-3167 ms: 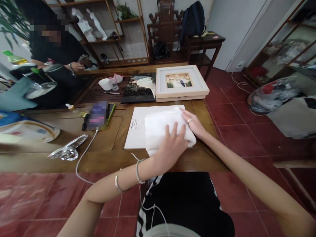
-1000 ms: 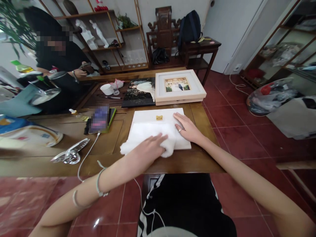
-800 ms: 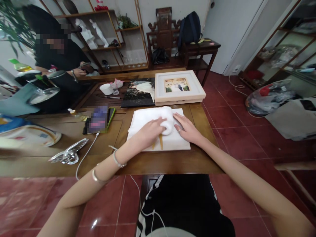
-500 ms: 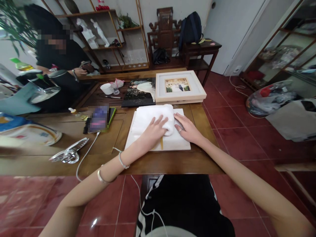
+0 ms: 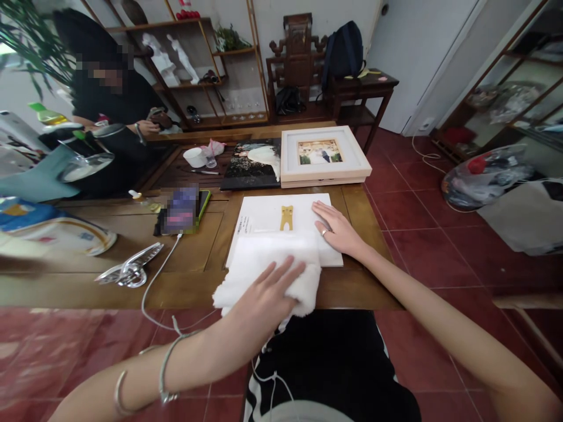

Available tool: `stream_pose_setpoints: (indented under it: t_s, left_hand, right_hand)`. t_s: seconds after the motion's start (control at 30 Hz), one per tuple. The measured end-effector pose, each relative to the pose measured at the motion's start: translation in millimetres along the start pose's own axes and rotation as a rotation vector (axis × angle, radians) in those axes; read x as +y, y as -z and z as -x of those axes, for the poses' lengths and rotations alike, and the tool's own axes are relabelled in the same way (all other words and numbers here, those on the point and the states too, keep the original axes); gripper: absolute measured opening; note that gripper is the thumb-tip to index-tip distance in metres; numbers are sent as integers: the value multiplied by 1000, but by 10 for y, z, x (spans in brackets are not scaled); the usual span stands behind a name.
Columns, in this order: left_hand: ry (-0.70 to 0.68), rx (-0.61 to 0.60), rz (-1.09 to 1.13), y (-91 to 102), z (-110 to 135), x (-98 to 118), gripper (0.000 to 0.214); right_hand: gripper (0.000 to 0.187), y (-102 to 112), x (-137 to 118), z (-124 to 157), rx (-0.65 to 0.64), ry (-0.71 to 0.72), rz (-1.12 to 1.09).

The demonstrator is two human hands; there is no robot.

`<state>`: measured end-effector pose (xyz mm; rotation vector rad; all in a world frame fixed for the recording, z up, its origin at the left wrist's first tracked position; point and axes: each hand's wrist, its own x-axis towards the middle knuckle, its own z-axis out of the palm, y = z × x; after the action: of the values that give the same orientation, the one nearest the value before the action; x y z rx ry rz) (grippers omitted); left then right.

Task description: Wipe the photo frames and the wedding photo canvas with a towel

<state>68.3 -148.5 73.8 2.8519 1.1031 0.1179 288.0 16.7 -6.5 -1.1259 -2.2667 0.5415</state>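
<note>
A white panel (image 5: 259, 205) lies flat on the wooden table, with small dark print along its left side. On it sits a gold-coloured metal piece (image 5: 287, 218) with two prongs. My left hand (image 5: 275, 287) rests palm down on a folded white towel (image 5: 264, 252), fingers spread across its surface. The towel covers the panel's near part and hangs over the table's front edge. My right hand (image 5: 336, 227), with a ring, lies flat on the panel's right side, fingers stretched out and apart from the towel.
Behind the panel are a pale framed picture (image 5: 365, 167) and a dark photo panel (image 5: 250, 164). To the left lie a phone (image 5: 180, 211) with a white cable, a silver hair claw (image 5: 132, 266) and a blue-and-white pack (image 5: 48, 225). A person in black (image 5: 105, 82) sits far left.
My left hand has drawn the towel toward me, from the panel's middle past its near edge. The whole gold piece now shows. My right hand stays on the panel's right side.
</note>
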Motion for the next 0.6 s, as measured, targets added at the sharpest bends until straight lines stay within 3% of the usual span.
stream_pose_setpoints:
  t_s: [0.17,0.43,0.53,0.6]
  left_hand:
    - [88,-10,-5,28,-290,-400,32]
    - [224,80,-52,-74,-873,-1086,31]
    - [247,85,-44,-84,-951,-1203,34]
    - [247,71,-43,-87,-933,-1165,38]
  right_hand:
    - [48,14,-9,1,-12,-6,12]
    - [49,10,15,13,-3,11,13]
    - [49,20,5,11,-11,9,11]
    - [49,24,3,8,-14,12,6]
